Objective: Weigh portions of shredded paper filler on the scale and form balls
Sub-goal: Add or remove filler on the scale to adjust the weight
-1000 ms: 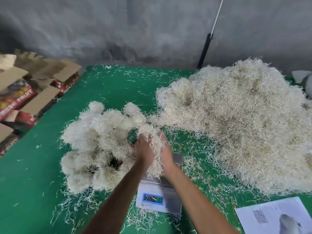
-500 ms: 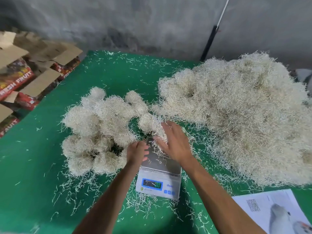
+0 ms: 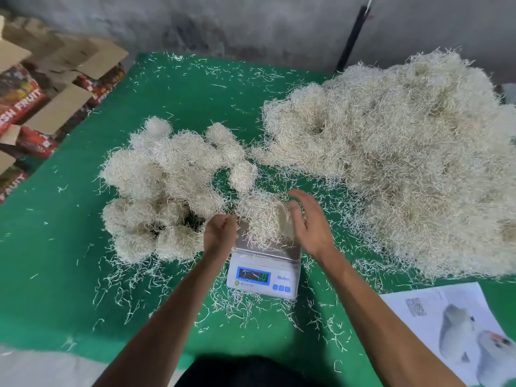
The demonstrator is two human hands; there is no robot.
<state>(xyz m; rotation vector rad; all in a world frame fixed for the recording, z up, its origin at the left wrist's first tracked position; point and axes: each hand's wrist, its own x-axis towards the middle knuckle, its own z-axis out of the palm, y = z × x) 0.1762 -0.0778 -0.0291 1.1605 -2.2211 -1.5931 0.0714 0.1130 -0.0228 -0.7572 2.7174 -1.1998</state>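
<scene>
A loose portion of pale shredded paper [image 3: 262, 216] lies on the steel plate of the white digital scale [image 3: 265, 275], whose blue display is lit. My right hand [image 3: 310, 222] has spread fingers against the portion's right side. My left hand [image 3: 220, 233] sits at its left edge with fingers curled; whether it pinches strands is hidden. To the left lies a cluster of several formed paper balls [image 3: 167, 191]. The large heap of shredded paper filler [image 3: 405, 163] fills the right side of the green table [image 3: 69, 261].
Loose strands litter the green cloth around the scale. Open cardboard fruit boxes [image 3: 42, 107] stand off the table's left edge. A printed sheet with bird pictures [image 3: 446, 331] lies at the front right. A dark pole [image 3: 351, 37] leans on the grey wall behind.
A second ago both hands pressed a clump together by the balls. That clump now lies with the cluster, the scale plate was bare for a moment, and a fresh portion now sits on it.
</scene>
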